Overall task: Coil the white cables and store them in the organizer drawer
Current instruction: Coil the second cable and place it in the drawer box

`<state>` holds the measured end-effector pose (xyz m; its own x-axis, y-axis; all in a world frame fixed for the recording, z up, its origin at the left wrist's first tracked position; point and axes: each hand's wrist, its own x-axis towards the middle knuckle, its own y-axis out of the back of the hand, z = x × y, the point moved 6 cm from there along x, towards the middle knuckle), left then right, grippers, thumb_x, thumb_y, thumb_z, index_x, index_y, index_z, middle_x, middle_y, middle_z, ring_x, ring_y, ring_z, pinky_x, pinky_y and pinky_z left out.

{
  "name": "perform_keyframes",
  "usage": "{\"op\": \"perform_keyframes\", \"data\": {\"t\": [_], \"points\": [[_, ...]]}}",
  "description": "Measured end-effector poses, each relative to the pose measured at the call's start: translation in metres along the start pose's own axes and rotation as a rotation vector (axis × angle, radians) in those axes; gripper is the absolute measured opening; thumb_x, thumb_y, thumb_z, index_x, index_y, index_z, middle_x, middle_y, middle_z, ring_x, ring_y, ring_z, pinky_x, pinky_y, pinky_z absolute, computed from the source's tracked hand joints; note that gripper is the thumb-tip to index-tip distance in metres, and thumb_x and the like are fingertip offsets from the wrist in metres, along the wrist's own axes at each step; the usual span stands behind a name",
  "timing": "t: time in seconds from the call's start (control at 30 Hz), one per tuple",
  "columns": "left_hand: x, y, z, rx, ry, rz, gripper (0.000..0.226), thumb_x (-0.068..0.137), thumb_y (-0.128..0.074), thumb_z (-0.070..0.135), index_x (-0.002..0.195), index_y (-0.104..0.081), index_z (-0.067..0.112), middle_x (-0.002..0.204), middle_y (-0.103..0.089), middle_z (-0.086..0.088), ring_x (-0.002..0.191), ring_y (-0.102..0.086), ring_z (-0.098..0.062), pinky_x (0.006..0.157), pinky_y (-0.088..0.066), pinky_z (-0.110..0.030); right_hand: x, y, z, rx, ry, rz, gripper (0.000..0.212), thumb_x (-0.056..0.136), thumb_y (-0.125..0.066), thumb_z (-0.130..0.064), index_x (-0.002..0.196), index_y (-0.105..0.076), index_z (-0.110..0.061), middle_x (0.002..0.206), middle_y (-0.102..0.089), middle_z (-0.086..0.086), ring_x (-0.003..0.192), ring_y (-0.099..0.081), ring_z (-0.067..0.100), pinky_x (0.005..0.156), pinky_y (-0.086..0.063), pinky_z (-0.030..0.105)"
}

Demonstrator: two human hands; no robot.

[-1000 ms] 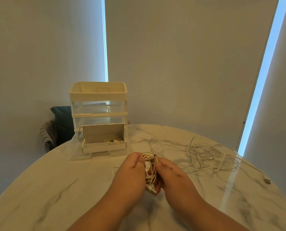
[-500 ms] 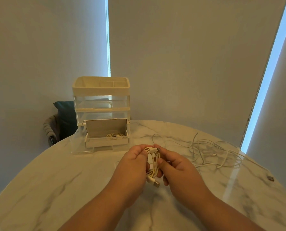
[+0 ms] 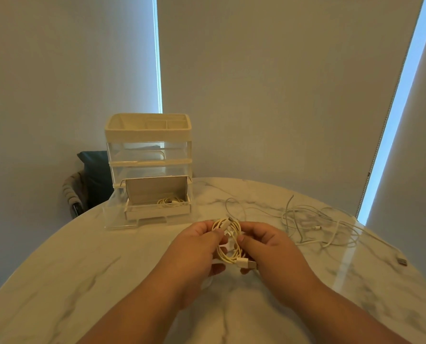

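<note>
Above the pale marble table (image 3: 82, 269), a coiled white cable (image 3: 228, 240) is pinched from both sides. The left hand (image 3: 194, 247) grips its left edge and the right hand (image 3: 274, 247) its right, with a USB plug (image 3: 248, 263) sticking out at the bottom. Behind it, the organizer (image 3: 147, 135) has its lowest drawer (image 3: 157, 211) open, with another coil (image 3: 169, 201) inside. Loose white cables (image 3: 318, 224) sprawl on the table to the right. Grey blinds (image 3: 281, 95) hang behind.
</note>
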<state>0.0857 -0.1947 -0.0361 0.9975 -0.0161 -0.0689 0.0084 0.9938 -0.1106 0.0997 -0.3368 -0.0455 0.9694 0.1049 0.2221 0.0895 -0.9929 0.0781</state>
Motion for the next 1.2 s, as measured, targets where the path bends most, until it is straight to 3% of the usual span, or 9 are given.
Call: {"op": "perform_keyframes", "data": {"t": [0.17,0.27,0.37,0.47,0.6,0.77,0.9,1.03,1.2], "points": [[0.005,0.007,-0.001,-0.01,0.026,0.015,0.015,0.096,-0.053,0.004,0.098,-0.068,0.006,0.073,-0.069,-0.009,0.063,-0.062,-0.018,0.065,-0.055,-0.036,0.004,0.0,0.007,0.126,-0.095,-0.063,0.024,0.095,-0.06,-0.007,0.104,-0.077,-0.021,0.093,-0.073,0.021,0.067,-0.06,0.024,0.056,-0.049,0.034],[0.005,0.009,0.0,-0.055,0.021,0.043,0.015,0.096,-0.053,0.003,0.1,-0.067,0.006,0.073,-0.069,-0.009,0.062,-0.064,-0.018,0.066,-0.057,-0.037,0.004,0.001,0.007,0.242,-0.133,-0.016,0.023,0.094,-0.062,-0.01,0.11,-0.073,-0.023,0.09,-0.074,0.013,0.065,-0.061,0.021,0.056,-0.049,0.035],[0.005,0.011,0.001,-0.103,0.008,0.091,0.015,0.096,-0.053,0.003,0.099,-0.067,0.006,0.073,-0.069,-0.008,0.064,-0.067,-0.017,0.065,-0.058,-0.037,0.001,0.013,-0.005,0.046,0.003,0.09,0.021,0.092,-0.066,-0.021,0.108,-0.071,-0.033,0.094,-0.073,-0.001,0.073,-0.066,0.017,0.064,-0.054,0.038],[0.005,0.012,0.002,-0.187,-0.012,0.157,0.016,0.098,-0.051,0.003,0.098,-0.067,0.008,0.079,-0.07,-0.011,0.069,-0.07,-0.018,0.064,-0.059,-0.035,-0.002,0.02,-0.014,-0.114,0.085,0.121,0.012,0.087,-0.072,-0.028,0.099,-0.069,-0.028,0.088,-0.07,-0.001,0.07,-0.064,0.015,0.059,-0.052,0.03],[0.002,0.009,0.007,-0.288,-0.057,0.206,0.017,0.098,-0.05,0.002,0.094,-0.065,0.008,0.078,-0.068,-0.009,0.074,-0.07,-0.019,0.064,-0.061,-0.035,-0.004,0.003,0.004,0.067,-0.149,-0.069,0.05,0.067,-0.084,-0.041,0.105,-0.064,-0.014,0.081,-0.068,0.01,0.067,-0.064,0.023,0.052,-0.048,0.034],[-0.002,0.003,0.003,-0.198,-0.096,0.189,0.022,0.098,-0.051,0.005,0.087,-0.069,0.01,0.081,-0.075,-0.011,0.081,-0.071,-0.026,0.081,-0.057,-0.039,-0.008,-0.021,0.014,0.339,-0.225,-0.064,0.025,0.091,-0.064,-0.026,0.108,-0.068,-0.007,0.097,-0.073,0.017,0.077,-0.063,0.026,0.058,-0.05,0.034],[-0.007,-0.005,-0.001,0.027,-0.09,0.163,0.02,0.096,-0.055,0.013,0.088,-0.072,0.02,0.082,-0.076,0.007,0.077,-0.07,-0.006,0.073,-0.05,-0.027,-0.004,-0.014,0.016,0.429,-0.195,0.137,0.016,0.1,-0.053,-0.014,0.106,-0.065,-0.005,0.096,-0.075,0.018,0.079,-0.068,0.027,0.06,-0.049,0.037],[-0.007,-0.009,-0.005,0.142,0.015,-0.004,0.016,0.083,-0.068,0.018,0.099,-0.069,0.022,0.09,-0.076,0.002,0.088,-0.068,-0.013,0.074,-0.048,-0.032,0.001,0.004,0.01,0.124,-0.143,0.088,0.018,0.09,-0.054,-0.005,0.097,-0.069,-0.01,0.082,-0.072,0.013,0.067,-0.063,0.025,0.059,-0.049,0.038],[-0.011,-0.006,0.0,0.036,0.208,-0.215,0.031,0.093,-0.057,0.035,0.107,-0.064,0.009,0.083,-0.068,-0.011,0.07,-0.059,-0.019,0.065,-0.048,-0.031,-0.003,0.009,-0.011,-0.465,-0.017,-0.184,0.019,0.093,-0.053,-0.019,0.094,-0.069,-0.029,0.072,-0.069,0.001,0.058,-0.061,0.012,0.058,-0.052,0.032]]}}
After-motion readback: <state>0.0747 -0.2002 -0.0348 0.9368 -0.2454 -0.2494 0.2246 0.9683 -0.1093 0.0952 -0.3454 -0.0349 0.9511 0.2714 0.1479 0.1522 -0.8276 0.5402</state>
